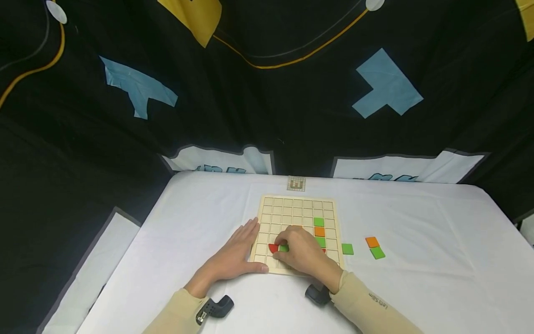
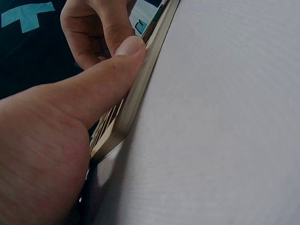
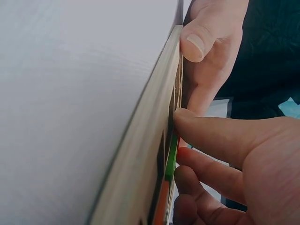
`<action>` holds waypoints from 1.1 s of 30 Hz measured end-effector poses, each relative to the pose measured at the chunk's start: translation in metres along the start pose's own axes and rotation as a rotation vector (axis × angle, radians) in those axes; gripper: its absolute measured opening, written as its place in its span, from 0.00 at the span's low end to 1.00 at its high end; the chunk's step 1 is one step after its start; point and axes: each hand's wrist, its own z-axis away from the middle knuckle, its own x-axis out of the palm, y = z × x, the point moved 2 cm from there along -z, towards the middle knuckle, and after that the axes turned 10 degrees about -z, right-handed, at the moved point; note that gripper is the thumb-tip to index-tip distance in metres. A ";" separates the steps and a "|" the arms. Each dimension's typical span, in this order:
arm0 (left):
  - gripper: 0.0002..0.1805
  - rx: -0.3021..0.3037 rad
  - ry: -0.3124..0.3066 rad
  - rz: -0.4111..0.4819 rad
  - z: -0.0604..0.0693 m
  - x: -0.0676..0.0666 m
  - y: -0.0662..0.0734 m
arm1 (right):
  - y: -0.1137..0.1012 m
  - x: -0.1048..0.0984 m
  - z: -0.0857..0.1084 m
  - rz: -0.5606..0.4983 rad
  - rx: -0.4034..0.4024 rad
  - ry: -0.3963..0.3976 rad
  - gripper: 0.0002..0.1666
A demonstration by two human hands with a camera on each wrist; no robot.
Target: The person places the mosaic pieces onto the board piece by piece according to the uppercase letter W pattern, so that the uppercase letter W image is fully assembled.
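A wooden grid board (image 1: 288, 211) lies flat on the white table. My left hand (image 1: 235, 255) rests along its left side with fingers straight, the thumb on the near left corner; in the left wrist view that thumb (image 2: 112, 68) presses the board's rim (image 2: 136, 101). Over the lower part of the grid, my right hand (image 1: 306, 250) pinches a red tile (image 1: 273, 248) between thumb and index finger, low on the board. Beside it sits a green tile (image 1: 283, 248), partly under the fingers. The right hand hides some of the squares.
Green (image 1: 319, 221) and orange (image 1: 319, 231) tiles form a column on the board's right part. A loose green tile (image 1: 347, 249) lies by the right edge; an orange tile (image 1: 372, 242) and another green one lie farther right. A small patterned square (image 1: 296, 183) is behind the board.
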 end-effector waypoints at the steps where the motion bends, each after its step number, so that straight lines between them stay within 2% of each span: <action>1: 0.66 0.001 0.004 0.004 0.000 0.000 0.000 | 0.000 0.000 0.000 -0.002 0.005 -0.002 0.12; 10: 0.66 0.017 0.023 0.021 0.001 -0.002 0.002 | 0.000 -0.001 0.000 -0.032 0.061 -0.018 0.11; 18: 0.66 0.018 0.018 0.018 0.001 -0.002 0.001 | 0.000 -0.005 0.004 -0.049 0.051 0.004 0.13; 24: 0.66 0.020 0.013 0.018 0.000 -0.003 0.002 | 0.001 -0.022 0.015 -0.105 0.040 0.078 0.16; 29: 0.66 0.012 0.013 0.012 0.000 -0.002 0.002 | 0.009 -0.038 0.026 -0.123 0.075 0.137 0.16; 33: 0.66 0.008 0.013 0.012 0.001 -0.002 0.002 | 0.016 -0.050 0.035 -0.118 0.102 0.146 0.15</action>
